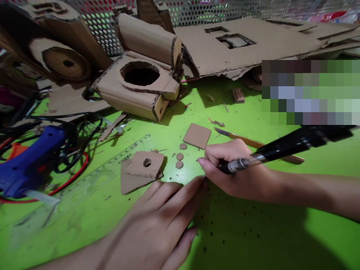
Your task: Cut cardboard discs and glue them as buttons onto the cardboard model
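Note:
My right hand (236,165) is closed around a black pen (239,165), its tip pointing down beside my left index fingertip. My left hand (168,217) lies palm down on the green table (253,240), fingers stretched out; whatever lies under the fingertips is hidden. Just beyond them are three small cardboard discs (179,156) in a row and a plain cardboard square (197,135). Left of the discs, a cardboard square with a round hole (137,165) rests on another cardboard piece (125,182). A thin-bladed knife (239,138) lies behind my right hand.
A clear ruler (104,176) lies diagonally at left, near a blue glue gun (36,161) and tangled cables (90,123). Behind stand a cardboard box with a round opening (132,99) and a large cut cardboard sheet (194,41). Scraps and dark specks dot the table.

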`<state>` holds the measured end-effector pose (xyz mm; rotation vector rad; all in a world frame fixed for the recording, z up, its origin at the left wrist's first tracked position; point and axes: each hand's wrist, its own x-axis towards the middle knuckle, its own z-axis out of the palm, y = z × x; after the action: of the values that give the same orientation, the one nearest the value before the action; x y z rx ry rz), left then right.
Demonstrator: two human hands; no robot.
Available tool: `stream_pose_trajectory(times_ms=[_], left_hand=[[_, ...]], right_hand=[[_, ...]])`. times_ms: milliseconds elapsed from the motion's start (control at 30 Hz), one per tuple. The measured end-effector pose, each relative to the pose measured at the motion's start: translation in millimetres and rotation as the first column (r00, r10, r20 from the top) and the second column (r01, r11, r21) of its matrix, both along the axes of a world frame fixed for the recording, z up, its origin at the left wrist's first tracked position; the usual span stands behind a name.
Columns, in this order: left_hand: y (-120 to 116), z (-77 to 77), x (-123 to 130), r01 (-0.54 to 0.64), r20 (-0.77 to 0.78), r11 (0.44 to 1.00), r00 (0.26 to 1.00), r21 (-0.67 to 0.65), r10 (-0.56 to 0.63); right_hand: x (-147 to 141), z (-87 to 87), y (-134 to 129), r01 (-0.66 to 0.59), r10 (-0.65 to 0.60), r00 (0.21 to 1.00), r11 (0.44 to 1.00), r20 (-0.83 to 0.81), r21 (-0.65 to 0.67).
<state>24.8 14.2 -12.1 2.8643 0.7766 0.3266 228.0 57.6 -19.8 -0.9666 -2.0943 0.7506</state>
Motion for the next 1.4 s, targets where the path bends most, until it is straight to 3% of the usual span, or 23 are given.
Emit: stream_pose_trajectory(times_ms=[333, 1133, 1400], left_hand=[[1.5, 4.3, 3.5, 0.014, -0.020, 1.000, 1.000, -0.002, -0.014], [-3.6, -4.7, -1.7, -0.018, -0.004, 0.996, 1.000, -0.082, 0.018], [0.7, 3.3, 0.8, -0.001, -0.009, 1.000, 1.000, -0.031, 0.001]], right_hand=[[-0.9, 1.4, -0.8, -0.005, 0.005, 1.000, 1.000, -0.011, -0.020], [-0.5, 1.2, -0.6, -0.019, 0.019, 1.000, 1.000, -0.018, 0.008], [-0.1, 1.1, -0.6, -0.023, 0.023, 1.000, 1.000, -0.016, 0.002]])
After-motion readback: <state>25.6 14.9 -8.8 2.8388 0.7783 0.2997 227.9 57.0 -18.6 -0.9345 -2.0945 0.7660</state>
